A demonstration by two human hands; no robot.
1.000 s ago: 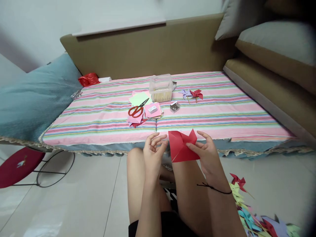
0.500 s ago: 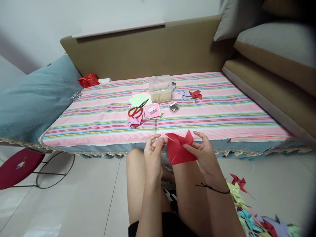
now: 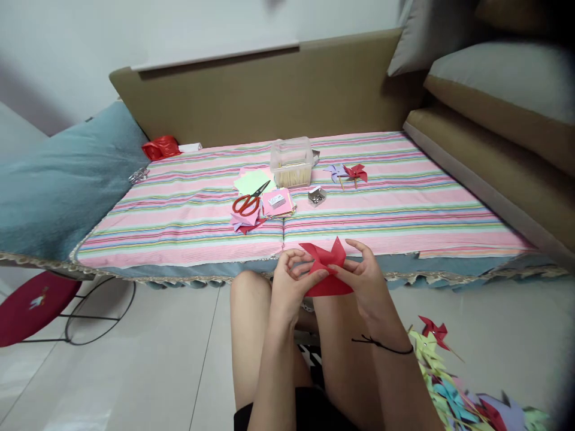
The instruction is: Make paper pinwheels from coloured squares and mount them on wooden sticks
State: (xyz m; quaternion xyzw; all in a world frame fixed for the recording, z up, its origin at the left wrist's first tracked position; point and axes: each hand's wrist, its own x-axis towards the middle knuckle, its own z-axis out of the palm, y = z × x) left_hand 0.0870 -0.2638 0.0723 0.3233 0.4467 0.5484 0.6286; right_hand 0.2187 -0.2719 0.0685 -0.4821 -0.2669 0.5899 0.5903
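Observation:
A red paper pinwheel (image 3: 330,287), partly folded, is held above my knees between both hands. My left hand (image 3: 290,280) grips its left side, thumb on the front and fingers curled behind. My right hand (image 3: 362,276) pinches it near the centre with the thumb, while the index finger sticks up beside a pointed blade. Two blades fold inward at the top; the lower part lies flat. Past the hands, on the striped cloth, are scissors with red handles (image 3: 246,205), a stack of coloured paper (image 3: 284,208) and a small open box of metal pins (image 3: 317,196).
A clear plastic box of wooden sticks (image 3: 291,164) stands behind the papers, with two finished pinwheels (image 3: 356,173) to its right. Many pinwheels (image 3: 453,398) lie piled on the floor at my right. A red stool (image 3: 38,305) stands at left. Cushions (image 3: 503,90) fill the right end.
My left hand has moved right onto the red paper, its thumb now reaching toward the centre. Another corner appears folded inward. My right hand has shifted slightly left.

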